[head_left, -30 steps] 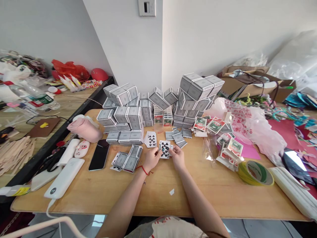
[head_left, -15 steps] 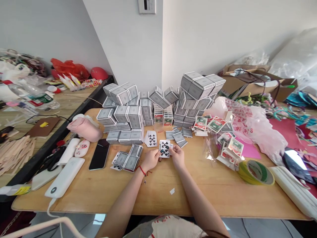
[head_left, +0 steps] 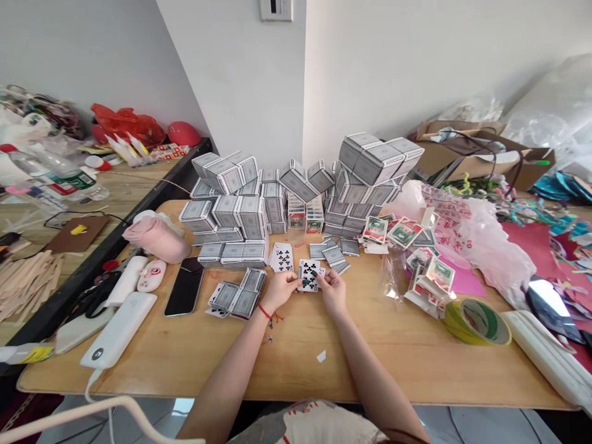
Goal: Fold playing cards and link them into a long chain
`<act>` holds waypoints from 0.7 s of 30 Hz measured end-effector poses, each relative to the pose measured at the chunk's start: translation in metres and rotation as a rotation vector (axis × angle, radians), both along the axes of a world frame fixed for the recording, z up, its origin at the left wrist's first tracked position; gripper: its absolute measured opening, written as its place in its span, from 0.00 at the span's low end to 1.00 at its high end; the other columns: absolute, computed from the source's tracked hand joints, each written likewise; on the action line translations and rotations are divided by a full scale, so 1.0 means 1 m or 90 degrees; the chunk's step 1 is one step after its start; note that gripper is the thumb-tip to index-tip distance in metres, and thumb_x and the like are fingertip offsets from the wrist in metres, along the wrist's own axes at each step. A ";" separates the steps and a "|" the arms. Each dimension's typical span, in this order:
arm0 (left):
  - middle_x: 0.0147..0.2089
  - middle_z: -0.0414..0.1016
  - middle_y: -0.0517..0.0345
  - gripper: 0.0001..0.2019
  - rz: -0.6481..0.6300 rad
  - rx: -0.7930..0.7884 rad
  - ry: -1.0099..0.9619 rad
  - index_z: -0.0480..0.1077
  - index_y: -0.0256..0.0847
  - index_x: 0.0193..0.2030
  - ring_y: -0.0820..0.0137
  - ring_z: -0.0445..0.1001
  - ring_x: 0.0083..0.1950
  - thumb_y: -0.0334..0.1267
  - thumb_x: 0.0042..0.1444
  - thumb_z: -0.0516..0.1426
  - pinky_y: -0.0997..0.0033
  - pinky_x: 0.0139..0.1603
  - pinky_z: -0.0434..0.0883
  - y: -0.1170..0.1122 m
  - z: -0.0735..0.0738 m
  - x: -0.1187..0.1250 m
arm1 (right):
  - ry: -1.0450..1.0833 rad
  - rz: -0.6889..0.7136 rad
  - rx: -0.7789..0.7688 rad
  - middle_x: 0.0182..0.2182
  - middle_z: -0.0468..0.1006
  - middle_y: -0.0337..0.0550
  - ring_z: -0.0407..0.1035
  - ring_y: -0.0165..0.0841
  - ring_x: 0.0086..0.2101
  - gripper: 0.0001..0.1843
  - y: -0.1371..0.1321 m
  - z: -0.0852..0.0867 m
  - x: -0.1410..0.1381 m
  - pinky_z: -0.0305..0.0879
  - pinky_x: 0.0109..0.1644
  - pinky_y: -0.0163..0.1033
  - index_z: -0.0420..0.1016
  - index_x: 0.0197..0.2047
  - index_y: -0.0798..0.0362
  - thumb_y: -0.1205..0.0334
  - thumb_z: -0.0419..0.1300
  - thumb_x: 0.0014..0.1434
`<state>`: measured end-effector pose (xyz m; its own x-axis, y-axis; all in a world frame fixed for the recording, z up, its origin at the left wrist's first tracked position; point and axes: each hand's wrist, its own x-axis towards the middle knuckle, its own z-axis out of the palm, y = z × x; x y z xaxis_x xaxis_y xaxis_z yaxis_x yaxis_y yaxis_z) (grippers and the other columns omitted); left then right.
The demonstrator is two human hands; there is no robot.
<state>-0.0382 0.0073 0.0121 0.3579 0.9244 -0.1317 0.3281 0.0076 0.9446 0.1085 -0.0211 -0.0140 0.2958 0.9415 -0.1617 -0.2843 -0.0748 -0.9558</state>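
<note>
Between my hands, over the middle of the table, are playing cards [head_left: 307,269] showing the black clubs face of a ten. My left hand [head_left: 282,290] is closed on their left side, its thumb across the front. The right side is pinched by my right hand [head_left: 333,292], where a second card corner pokes out. Just beyond my left hand lies a small face-up pile of cards [head_left: 283,258]. Face-down grey cards [head_left: 335,258] are scattered past my right hand. Left of my left wrist rests a cluster of folded grey-backed card pieces [head_left: 240,295].
Blocks made of grey-backed cards [head_left: 231,213] are stacked at the back, with another stack [head_left: 377,163] to the right. Opened card boxes [head_left: 432,280] and a tape roll [head_left: 478,322] sit right. A phone [head_left: 184,287] and white power bank [head_left: 118,330] lie left.
My left hand has shifted slightly, its fingers sitting a little differently at the cards' edge. Both hands keep hold of the cards, and the view has moved slightly.
</note>
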 end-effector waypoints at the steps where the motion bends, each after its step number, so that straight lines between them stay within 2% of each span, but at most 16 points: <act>1: 0.20 0.71 0.59 0.15 -0.007 -0.023 -0.010 0.65 0.37 0.20 0.73 0.69 0.23 0.46 0.48 0.54 0.75 0.26 0.64 0.001 0.000 0.000 | -0.006 -0.002 -0.003 0.22 0.74 0.39 0.67 0.31 0.22 0.20 0.000 0.000 0.000 0.63 0.27 0.35 0.63 0.27 0.52 0.46 0.63 0.40; 8: 0.17 0.70 0.59 0.16 -0.006 -0.058 -0.045 0.64 0.37 0.17 0.72 0.70 0.21 0.46 0.48 0.54 0.75 0.23 0.63 -0.003 0.006 0.001 | 0.004 0.010 -0.017 0.20 0.73 0.39 0.67 0.32 0.23 0.19 0.000 0.004 -0.001 0.63 0.26 0.35 0.64 0.27 0.53 0.47 0.63 0.40; 15: 0.17 0.70 0.59 0.17 -0.022 -0.106 -0.051 0.62 0.38 0.16 0.69 0.72 0.22 0.47 0.47 0.54 0.74 0.22 0.64 0.000 0.002 -0.001 | -0.007 0.029 -0.029 0.20 0.73 0.39 0.66 0.31 0.21 0.19 0.000 0.003 0.001 0.64 0.25 0.36 0.62 0.25 0.52 0.48 0.63 0.40; 21: 0.16 0.70 0.59 0.13 -0.050 -0.100 -0.014 0.66 0.38 0.18 0.71 0.70 0.19 0.43 0.47 0.55 0.74 0.21 0.63 0.001 -0.004 0.000 | -0.014 0.073 -0.003 0.25 0.75 0.39 0.68 0.31 0.24 0.19 0.001 0.007 0.005 0.64 0.26 0.34 0.67 0.33 0.53 0.53 0.65 0.39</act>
<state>-0.0385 0.0086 0.0086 0.4322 0.8625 -0.2633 0.3120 0.1309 0.9410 0.1132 -0.0201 -0.0066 0.1903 0.9686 -0.1603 -0.2531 -0.1093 -0.9613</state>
